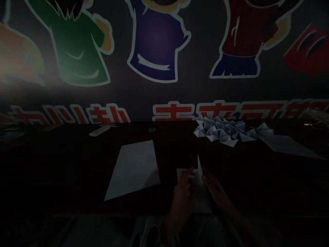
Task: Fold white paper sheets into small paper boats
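In dim light, the left hand [183,187] and right hand [215,189] each pinch a side of a small folded paper [197,170], held just above the near middle of the dark desk [77,164]. A flat white sheet [135,168] lies just to its left. A pile of folded paper pieces [226,132] sits far right, beside another sheet [288,145].

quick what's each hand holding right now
Left hand: holding the folded paper.
Right hand: at the same paper; grip too dark to tell.
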A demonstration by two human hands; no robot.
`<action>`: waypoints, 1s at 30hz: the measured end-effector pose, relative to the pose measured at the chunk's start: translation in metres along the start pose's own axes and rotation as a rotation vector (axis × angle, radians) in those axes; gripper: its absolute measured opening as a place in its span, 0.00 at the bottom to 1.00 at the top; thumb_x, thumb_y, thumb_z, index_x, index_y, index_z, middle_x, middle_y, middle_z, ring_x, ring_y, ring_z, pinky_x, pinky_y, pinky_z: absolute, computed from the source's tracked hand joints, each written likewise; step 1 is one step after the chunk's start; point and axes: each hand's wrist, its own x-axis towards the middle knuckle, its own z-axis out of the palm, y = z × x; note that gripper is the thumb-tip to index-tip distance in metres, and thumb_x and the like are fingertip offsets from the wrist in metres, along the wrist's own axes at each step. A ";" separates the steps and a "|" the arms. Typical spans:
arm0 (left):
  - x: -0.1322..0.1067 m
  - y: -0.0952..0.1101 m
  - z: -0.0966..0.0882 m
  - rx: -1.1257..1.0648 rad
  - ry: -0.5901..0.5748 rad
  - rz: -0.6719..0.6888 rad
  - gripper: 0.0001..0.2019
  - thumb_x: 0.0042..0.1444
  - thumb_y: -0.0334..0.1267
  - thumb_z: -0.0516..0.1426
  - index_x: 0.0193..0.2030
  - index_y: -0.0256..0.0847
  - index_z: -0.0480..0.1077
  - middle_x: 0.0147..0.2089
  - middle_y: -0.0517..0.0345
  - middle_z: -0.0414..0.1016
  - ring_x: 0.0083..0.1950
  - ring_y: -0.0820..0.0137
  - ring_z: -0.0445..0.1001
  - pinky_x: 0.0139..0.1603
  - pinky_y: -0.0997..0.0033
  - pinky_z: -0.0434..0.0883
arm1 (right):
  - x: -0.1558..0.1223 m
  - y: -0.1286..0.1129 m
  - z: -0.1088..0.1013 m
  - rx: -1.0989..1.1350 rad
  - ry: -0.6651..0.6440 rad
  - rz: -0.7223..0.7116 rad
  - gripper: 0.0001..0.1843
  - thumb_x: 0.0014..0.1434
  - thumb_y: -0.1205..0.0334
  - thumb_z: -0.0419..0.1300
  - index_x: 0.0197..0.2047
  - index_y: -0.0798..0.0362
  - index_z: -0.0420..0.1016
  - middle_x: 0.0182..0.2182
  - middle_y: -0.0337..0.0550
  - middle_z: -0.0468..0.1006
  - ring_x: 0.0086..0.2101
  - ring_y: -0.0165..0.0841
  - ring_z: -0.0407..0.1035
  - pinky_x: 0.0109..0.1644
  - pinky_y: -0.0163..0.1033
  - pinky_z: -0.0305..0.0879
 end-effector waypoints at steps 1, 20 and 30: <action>-0.002 0.007 0.005 -0.032 -0.040 0.013 0.21 0.60 0.32 0.47 0.61 0.42 0.55 0.52 0.48 0.68 0.47 0.68 0.72 0.49 0.63 0.70 | 0.004 -0.003 -0.004 0.075 -0.011 0.040 0.33 0.52 0.40 0.55 0.55 0.50 0.67 0.55 0.49 0.69 0.55 0.44 0.62 0.58 0.52 0.58; 0.017 -0.029 -0.009 0.782 -0.548 0.354 0.20 0.61 0.33 0.46 0.61 0.41 0.57 0.63 0.54 0.59 0.65 0.64 0.54 0.65 0.56 0.51 | 0.081 0.017 -0.084 -0.321 -0.336 0.126 0.20 0.47 0.48 0.58 0.30 0.58 0.78 0.25 0.44 0.80 0.28 0.40 0.73 0.32 0.42 0.68; 0.074 -0.069 -0.008 0.863 -0.464 0.304 0.18 0.59 0.45 0.52 0.54 0.41 0.63 0.55 0.50 0.67 0.56 0.60 0.65 0.54 0.58 0.62 | 0.085 0.033 -0.040 -0.693 -0.226 -0.521 0.25 0.58 0.66 0.46 0.57 0.49 0.66 0.56 0.44 0.69 0.55 0.36 0.63 0.59 0.49 0.58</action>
